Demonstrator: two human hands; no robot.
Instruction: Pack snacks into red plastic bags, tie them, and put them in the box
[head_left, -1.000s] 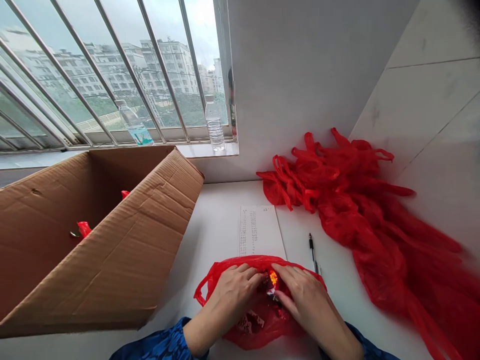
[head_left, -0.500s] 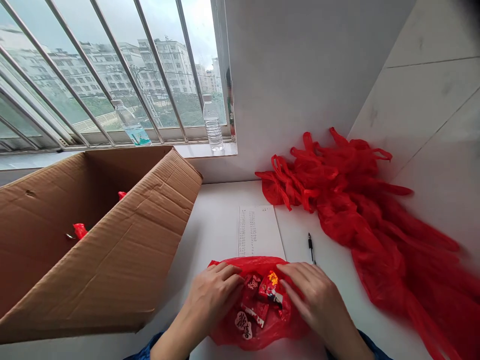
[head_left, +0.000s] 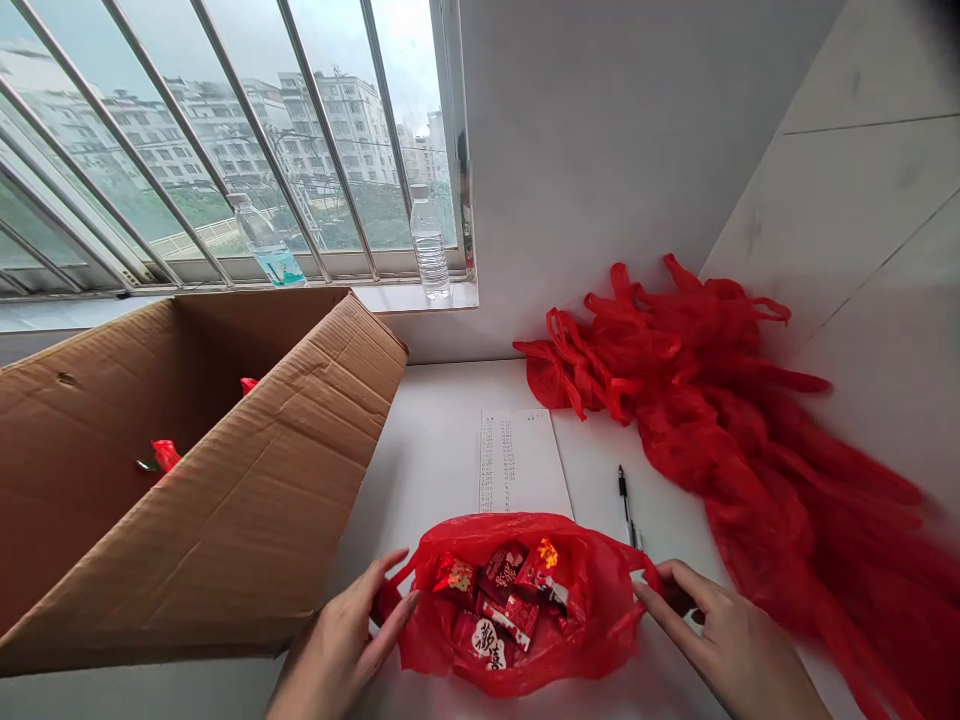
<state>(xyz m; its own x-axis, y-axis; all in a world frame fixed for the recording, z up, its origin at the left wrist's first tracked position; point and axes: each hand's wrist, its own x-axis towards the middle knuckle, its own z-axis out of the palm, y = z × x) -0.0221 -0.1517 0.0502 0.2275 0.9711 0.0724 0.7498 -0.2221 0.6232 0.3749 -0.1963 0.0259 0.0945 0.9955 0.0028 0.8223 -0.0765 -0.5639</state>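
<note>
A red plastic bag (head_left: 517, 685) stands on the white table, its mouth spread wide. Inside lie several small wrapped sweets (head_left: 506, 570), mostly in red wrappers; one bears a yellow flower shape, another white patches with dark characters. My left hand (head_left: 349, 630) has thumb and fingers around the bag's left handle. At the opposite side, my right hand (head_left: 724, 630) pinches the right handle between thumb and fingers.
To the left is a large open cardboard box (head_left: 300, 480) with bits of red plastic inside. Behind the bag lie a printed sheet (head_left: 525, 460) and a black pen (head_left: 624, 495). A heap of red bags (head_left: 697, 400) covers the right side. Bottles (head_left: 429, 250) stand on the windowsill.
Both hands have moved outward from the bag's rim to its handles. The mouth is wider, and more of the wrapped sweets shows.
</note>
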